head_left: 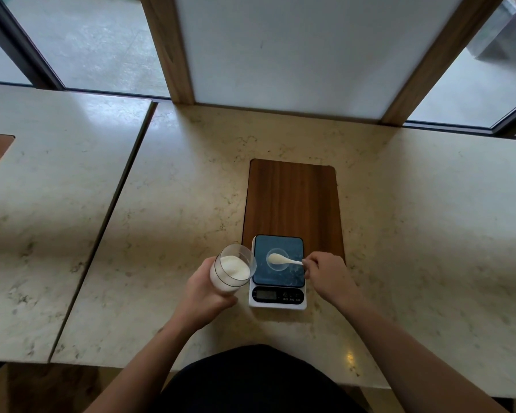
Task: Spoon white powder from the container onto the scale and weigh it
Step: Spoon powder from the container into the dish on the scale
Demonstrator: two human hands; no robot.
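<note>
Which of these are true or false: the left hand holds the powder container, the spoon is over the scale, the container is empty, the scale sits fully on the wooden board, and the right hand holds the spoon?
1. The left hand holds the powder container. True.
2. The spoon is over the scale. True; its bowl is above a small clear dish on the platform.
3. The container is empty. False; white powder fills much of it.
4. The scale sits fully on the wooden board. False; its near end with the display extends onto the stone counter.
5. The right hand holds the spoon. True; it pinches the handle's end.
</note>
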